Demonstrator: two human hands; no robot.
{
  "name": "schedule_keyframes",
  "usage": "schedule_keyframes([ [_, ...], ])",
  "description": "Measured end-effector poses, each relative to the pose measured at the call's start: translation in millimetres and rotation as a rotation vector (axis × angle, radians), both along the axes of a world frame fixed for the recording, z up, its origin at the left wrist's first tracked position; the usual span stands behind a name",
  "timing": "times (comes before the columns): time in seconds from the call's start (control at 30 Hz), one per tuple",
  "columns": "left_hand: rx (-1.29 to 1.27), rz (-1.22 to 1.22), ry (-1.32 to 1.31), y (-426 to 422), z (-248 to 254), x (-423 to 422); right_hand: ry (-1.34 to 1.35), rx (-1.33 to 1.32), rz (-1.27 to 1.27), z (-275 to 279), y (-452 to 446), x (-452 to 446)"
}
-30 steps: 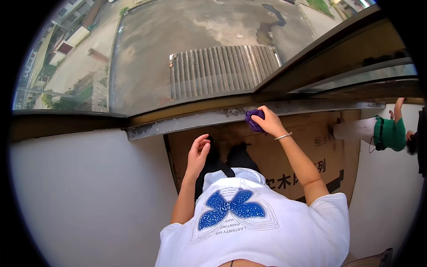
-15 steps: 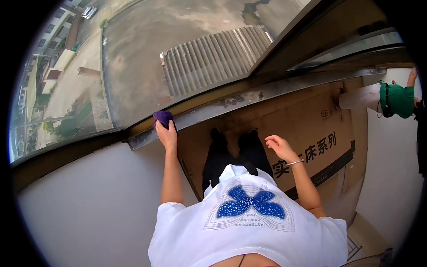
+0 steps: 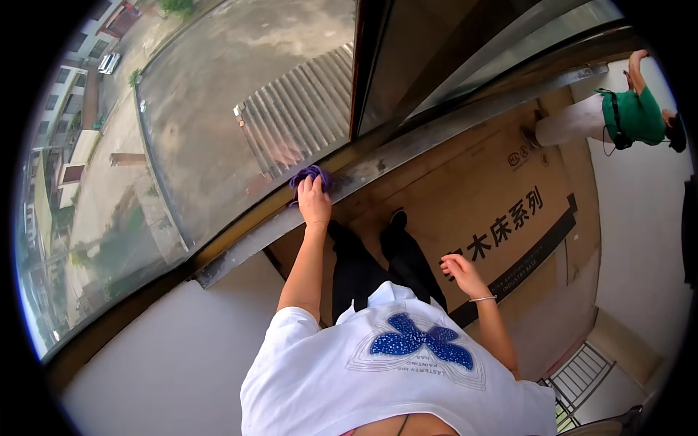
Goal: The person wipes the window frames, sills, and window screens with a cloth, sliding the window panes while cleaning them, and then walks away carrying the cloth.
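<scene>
A crumpled purple cloth [image 3: 310,176] is under the fingers of my left hand [image 3: 314,199], which presses it on the sill [image 3: 247,242] along the bottom of the window frame. The sill's metal surface is stained with dark patches. My right hand [image 3: 461,272], with a bracelet at the wrist, hangs in the air over the printed cardboard [image 3: 465,182]. Its fingers are loosely bent and apart, with nothing in them.
Beyond the window glass [image 3: 196,138] lie a yard and a corrugated roof [image 3: 298,109]. Another person in a green top [image 3: 640,116] stands at the far right by the wall. A metal rack [image 3: 582,374] is at the lower right.
A second ago the right hand held the purple cloth; half a second ago the left had it. Since then my left hand has moved it rightward along the sill. The view has turned.
</scene>
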State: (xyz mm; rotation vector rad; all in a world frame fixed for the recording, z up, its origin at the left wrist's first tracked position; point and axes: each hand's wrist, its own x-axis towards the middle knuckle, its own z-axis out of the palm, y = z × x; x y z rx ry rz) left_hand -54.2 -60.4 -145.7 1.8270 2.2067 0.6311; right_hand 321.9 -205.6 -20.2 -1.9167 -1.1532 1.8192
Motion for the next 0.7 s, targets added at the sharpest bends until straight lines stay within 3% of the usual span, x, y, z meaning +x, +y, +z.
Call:
schedule_keyframes([
  [0.13,0.047,-0.092,-0.114,62,-5,78,-0.046,0.037,-0.028,5,-9,18],
  [0.27,0.105,-0.071,-0.147,79,-11,72,-0.044,0.049,-0.114,11,-25,35],
  [0.33,-0.060,-0.165,-0.238,76,-8,72,-0.061,0.028,-0.103,9,-35,35],
  [0.43,-0.801,-0.583,-0.502,19,-10,108,-0.062,0.018,-0.105,5,-34,34],
  [0.5,-0.806,-0.552,-0.615,-16,-3,125,-0.052,0.041,-0.179,9,-27,16],
  [0.6,-0.693,-0.317,-0.627,-12,44,111,-0.019,0.115,-0.211,16,-23,-7],
  [0.63,-0.380,-0.259,-0.583,-9,38,102,-0.008,0.102,-0.212,12,-25,-16],
  [0.7,0.001,-0.192,-0.355,11,38,78,0.018,0.065,-0.193,6,-35,-34],
])
